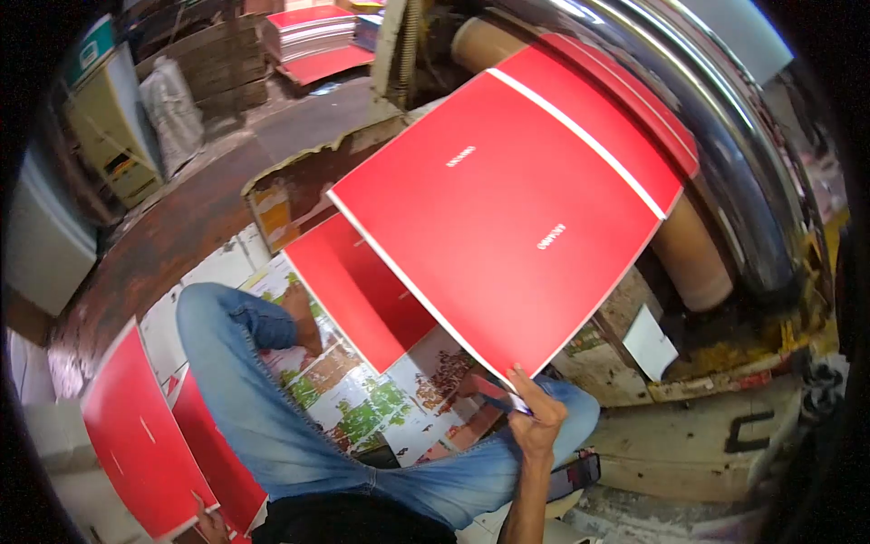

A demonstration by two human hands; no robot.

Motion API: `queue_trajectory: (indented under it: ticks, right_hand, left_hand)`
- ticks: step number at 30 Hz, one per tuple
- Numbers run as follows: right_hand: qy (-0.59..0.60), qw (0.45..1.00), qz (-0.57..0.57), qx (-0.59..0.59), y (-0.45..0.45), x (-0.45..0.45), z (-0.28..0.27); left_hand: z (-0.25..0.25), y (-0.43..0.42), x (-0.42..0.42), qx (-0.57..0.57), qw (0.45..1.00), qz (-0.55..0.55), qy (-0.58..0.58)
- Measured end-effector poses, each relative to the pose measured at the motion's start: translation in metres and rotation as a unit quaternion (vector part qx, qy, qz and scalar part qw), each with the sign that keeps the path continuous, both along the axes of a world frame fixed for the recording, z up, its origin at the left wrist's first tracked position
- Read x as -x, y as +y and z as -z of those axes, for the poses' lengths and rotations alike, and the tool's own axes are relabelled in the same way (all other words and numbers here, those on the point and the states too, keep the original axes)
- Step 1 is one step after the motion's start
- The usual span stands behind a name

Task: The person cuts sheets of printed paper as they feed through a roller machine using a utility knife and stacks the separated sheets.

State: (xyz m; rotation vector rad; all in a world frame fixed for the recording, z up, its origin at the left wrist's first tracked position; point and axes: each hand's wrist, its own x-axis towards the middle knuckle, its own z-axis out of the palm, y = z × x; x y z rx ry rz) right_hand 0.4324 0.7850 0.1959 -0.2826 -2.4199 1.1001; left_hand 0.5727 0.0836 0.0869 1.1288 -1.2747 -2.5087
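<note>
A large red printed sheet [471, 208] with small white lettering and white edges comes down from a shiny metal roller [725, 118]. At its lower corner is my right hand [539, 415], with fingertips touching the sheet. That hand is closed around a narrow tool [518, 402] with a purple part; its exact kind is unclear. At the lower left, my left hand [212, 524] pinches the bottom corner of another red sheet [145, 435], which is bowed and held out beside my leg. Another red sheet [349, 281] lies on the floor beneath the large one.
A brown cardboard tube [693, 254] sits below the roller. My jeans-clad legs [245, 363] are folded around a patchy printed surface [362, 408]. By my right thigh lies a phone [575, 476]. Stacked red sheets [313, 41] stand at the back, near a white sack [172, 113].
</note>
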Motion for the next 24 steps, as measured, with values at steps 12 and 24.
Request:
queue_trajectory:
  ticks: [12,24]
  right_hand:
    - [-0.021,0.999,-0.032,0.009,-0.011,-0.013,-0.001]
    - [0.077,0.995,-0.052,0.020,-0.036,-0.041,-0.016]
  left_hand:
    - [0.040,0.047,0.132,0.499,0.794,0.192,-0.288]
    - [-0.146,0.325,0.301,0.451,0.747,0.432,0.230]
